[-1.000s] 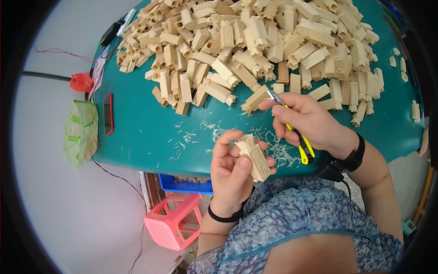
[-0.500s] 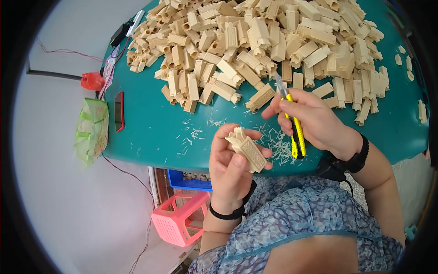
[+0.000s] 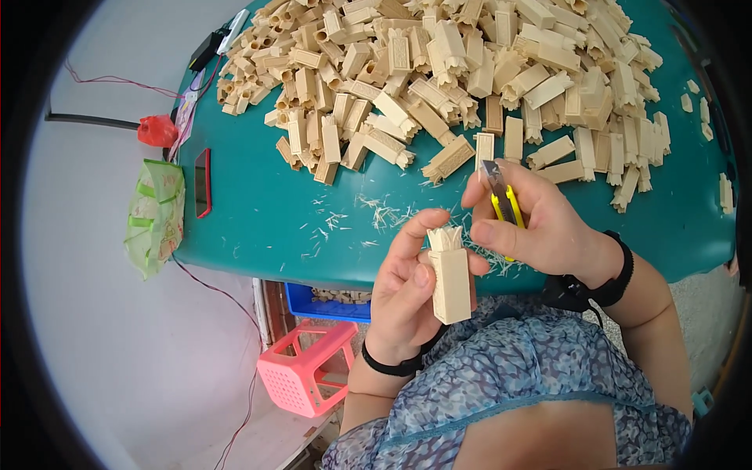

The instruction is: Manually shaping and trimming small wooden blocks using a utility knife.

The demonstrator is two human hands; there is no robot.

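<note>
Head view, beige block (image 3: 452,287), gripped between left thumb (image 3: 415,290) and fingers (image 3: 411,235)

Beige box-shaped piece (image 3: 451,283), smooth plain face showing, carved side on its left, jagged petal-like end up in view, was held in left hand (image 3: 402,296); yellow-black utility knife (image 3: 507,207), metal tip up, was in right hand (image 3: 550,227), apart from piece

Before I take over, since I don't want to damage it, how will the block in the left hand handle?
The block is probably stiff, its edges straight in the left hand. Its thin, pointed tips look apt to chip. Set down, its flat sides should make it slide rather than roll.
</note>
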